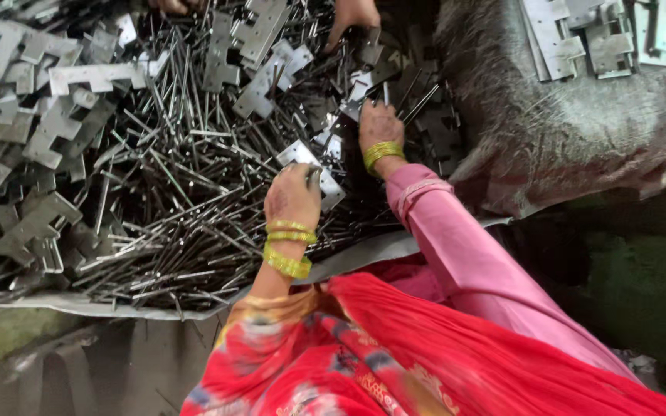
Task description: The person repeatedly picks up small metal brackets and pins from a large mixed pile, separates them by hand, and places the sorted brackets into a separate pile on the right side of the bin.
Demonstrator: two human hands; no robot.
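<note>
My left hand (293, 196), with yellow bangles at the wrist, grips a flat notched metal plate (331, 187) just above a heap of thin steel pins (186, 192). My right hand (379, 123), on a pink-sleeved arm, reaches down into the pins and dark plates a little further back. Its fingertips are buried among the pieces, so what they hold is hidden. Loose notched metal plates (55, 123) lie spread across the heap's left and far side.
Another person's hand (352, 17) touches the plates at the top edge, and a second hand (171, 6) shows further left. A grey sack (564, 131) at the right carries a stack of plates (580, 38). A grey sheet (117, 310) lies under the heap.
</note>
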